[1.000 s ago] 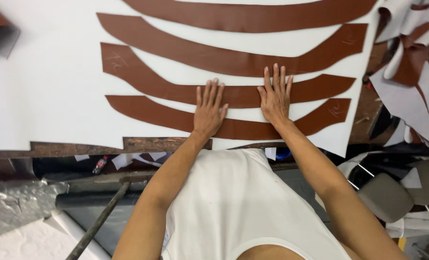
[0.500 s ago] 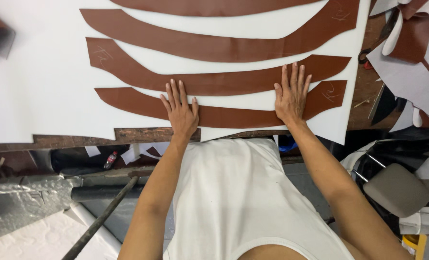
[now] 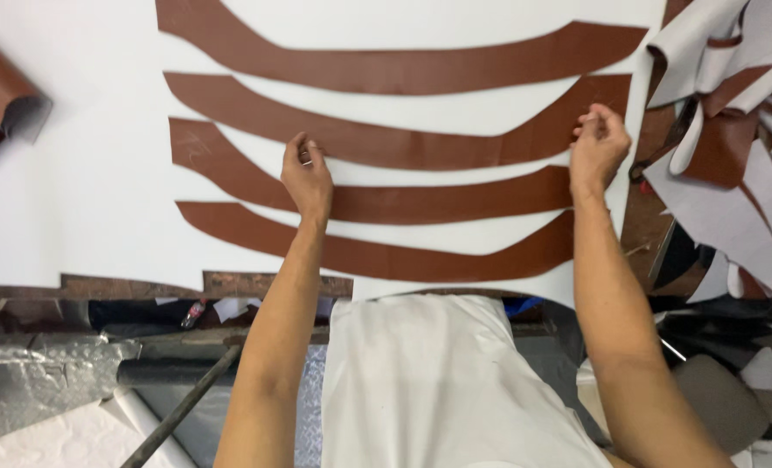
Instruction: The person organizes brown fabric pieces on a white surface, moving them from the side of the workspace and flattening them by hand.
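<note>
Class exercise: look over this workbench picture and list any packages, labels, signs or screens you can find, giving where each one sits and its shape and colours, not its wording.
None can be made out: no package, label, sign or screen shows.
The bench holds long curved brown strips on a white sheet.
The left hand and right hand pinch at one strip.
Brown and grey offcuts pile at the right.
</note>
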